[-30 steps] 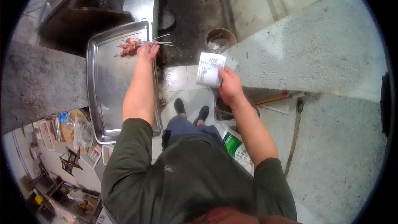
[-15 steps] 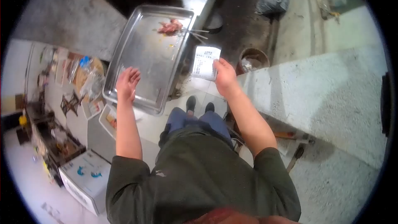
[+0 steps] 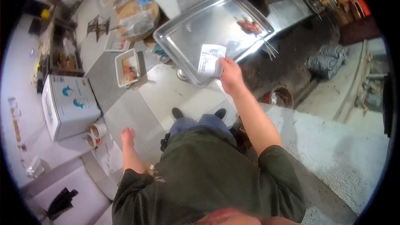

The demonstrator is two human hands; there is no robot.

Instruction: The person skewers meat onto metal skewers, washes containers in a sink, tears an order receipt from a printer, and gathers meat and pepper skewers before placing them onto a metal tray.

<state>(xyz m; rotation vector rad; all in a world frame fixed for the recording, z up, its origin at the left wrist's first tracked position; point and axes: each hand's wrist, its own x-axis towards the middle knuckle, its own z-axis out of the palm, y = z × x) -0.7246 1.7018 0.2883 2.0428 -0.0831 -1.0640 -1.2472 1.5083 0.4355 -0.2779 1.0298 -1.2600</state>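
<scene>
One printed slip is pinched in your right hand, overlapping the rim of the tray in view | your left hand hangs, fingers parted; floor leaves room toward the tray | meat skewers overhang its edge

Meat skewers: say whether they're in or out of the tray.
Partly in: the meat lies inside the tray, and stick ends jut outside it.

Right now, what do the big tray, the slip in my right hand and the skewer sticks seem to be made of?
Tray: shiny metal, probably stainless steel, given its bright silvery reflections.
Slip: thin white paper, apparently smooth, with dark print.
Skewer sticks: slim, pale, perhaps wood or metal; too small to tell.
</scene>
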